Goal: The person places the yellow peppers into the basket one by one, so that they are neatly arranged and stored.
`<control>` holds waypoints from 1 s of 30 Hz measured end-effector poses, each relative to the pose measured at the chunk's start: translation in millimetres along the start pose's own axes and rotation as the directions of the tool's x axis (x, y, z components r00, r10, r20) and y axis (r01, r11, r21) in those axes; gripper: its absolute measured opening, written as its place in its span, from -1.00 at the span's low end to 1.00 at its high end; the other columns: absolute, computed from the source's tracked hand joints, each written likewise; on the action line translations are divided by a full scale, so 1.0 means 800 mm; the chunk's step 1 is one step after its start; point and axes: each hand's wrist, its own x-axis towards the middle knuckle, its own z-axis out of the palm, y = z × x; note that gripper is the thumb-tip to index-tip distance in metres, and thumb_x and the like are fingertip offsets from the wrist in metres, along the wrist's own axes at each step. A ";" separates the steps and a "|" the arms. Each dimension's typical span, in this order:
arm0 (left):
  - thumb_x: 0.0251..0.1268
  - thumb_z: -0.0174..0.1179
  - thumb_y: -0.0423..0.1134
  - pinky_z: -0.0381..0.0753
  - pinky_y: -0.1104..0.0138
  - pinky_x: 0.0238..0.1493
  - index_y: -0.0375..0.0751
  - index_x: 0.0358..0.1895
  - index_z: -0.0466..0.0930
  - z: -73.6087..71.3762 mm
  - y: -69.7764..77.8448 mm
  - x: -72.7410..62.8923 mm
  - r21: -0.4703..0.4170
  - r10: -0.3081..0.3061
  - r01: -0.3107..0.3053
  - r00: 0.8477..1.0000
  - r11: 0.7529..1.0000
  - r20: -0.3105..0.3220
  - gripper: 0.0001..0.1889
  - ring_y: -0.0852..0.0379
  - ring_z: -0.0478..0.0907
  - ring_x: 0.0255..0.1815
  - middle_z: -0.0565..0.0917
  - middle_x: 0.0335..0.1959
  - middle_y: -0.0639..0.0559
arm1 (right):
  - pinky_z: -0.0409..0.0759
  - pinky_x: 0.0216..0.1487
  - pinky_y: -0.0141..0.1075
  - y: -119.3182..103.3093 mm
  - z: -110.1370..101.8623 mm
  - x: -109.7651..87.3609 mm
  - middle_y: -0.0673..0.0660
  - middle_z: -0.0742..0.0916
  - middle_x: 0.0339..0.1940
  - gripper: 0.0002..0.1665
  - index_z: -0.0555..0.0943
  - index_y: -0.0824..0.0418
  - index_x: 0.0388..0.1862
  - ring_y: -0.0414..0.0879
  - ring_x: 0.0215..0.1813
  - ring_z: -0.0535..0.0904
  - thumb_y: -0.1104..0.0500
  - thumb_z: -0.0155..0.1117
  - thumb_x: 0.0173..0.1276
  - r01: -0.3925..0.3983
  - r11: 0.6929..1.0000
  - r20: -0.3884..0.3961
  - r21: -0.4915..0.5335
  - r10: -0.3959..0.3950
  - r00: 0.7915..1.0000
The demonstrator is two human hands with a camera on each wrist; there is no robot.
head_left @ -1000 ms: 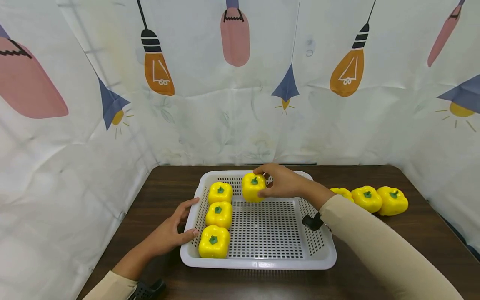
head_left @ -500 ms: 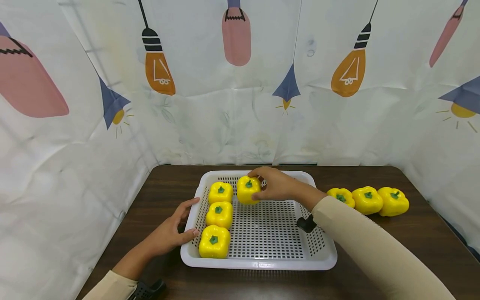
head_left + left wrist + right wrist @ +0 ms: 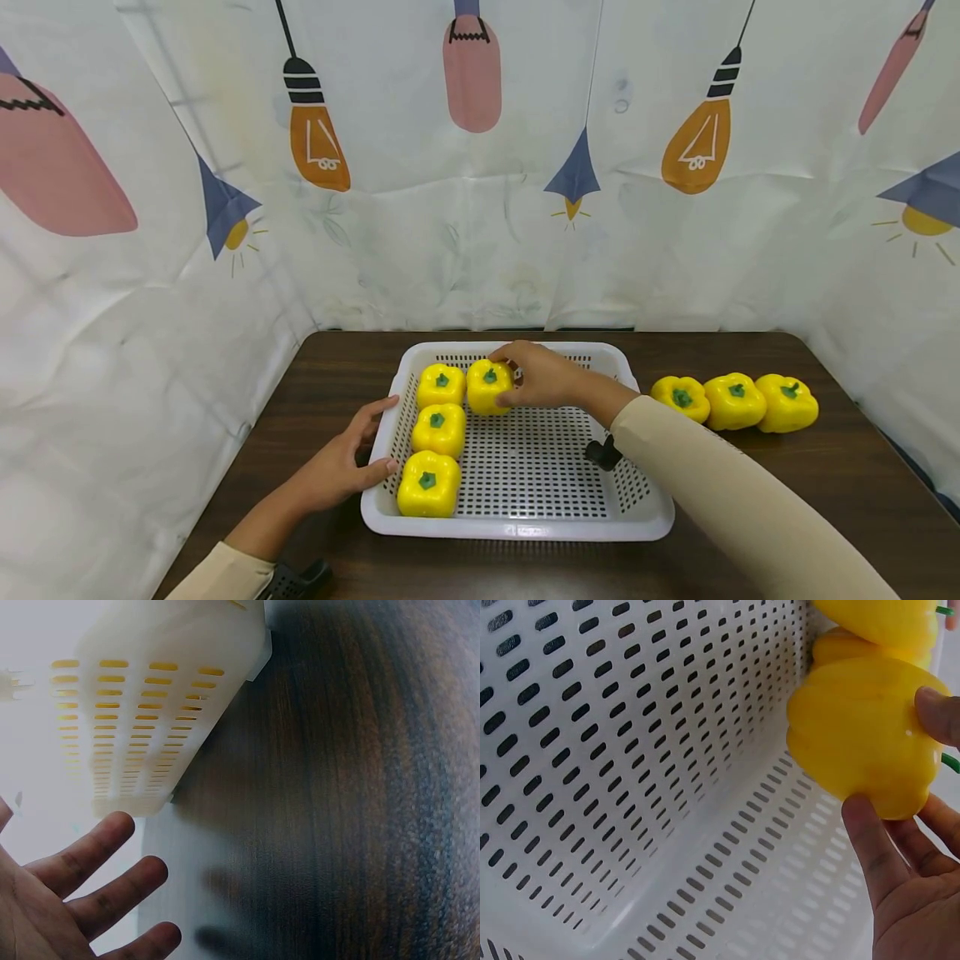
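My right hand (image 3: 546,375) holds a yellow bell pepper (image 3: 483,398) with a green stem, thumb and fingers about its sides. That bell pepper is in the back of a white perforated basket (image 3: 517,527), right beside the back one of a column of three yellow bell peppers (image 3: 438,429) along the left wall. In the right wrist view the fingers (image 3: 874,851) press its side; whether it bears on the basket floor is hard to tell. My left hand (image 3: 337,467) rests at the basket's left rim, its fingers (image 3: 112,896) straight and spread outside the slotted wall.
Three more yellow bell peppers (image 3: 737,402) lie in a row on the dark wooden table (image 3: 757,479), right of the basket. A white printed cloth (image 3: 465,250) hangs behind and at both sides of the table.
My right hand has carried its bell pepper leftward and lower, up to the back pepper of the left column. My left hand has stayed at the rim.
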 end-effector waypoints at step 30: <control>0.34 0.29 -0.01 0.63 0.27 -0.07 0.20 0.61 -0.10 0.001 -0.001 0.000 -0.013 -0.004 0.004 1.000 1.000 -0.001 -0.09 -0.01 0.59 0.07 0.49 0.32 -0.24 | 0.57 0.14 -0.25 0.007 0.015 0.005 0.07 0.57 0.32 -0.16 0.48 0.14 0.44 -0.10 0.17 0.54 -0.02 0.58 0.22 -0.025 0.997 0.000 -0.066 0.025 1.000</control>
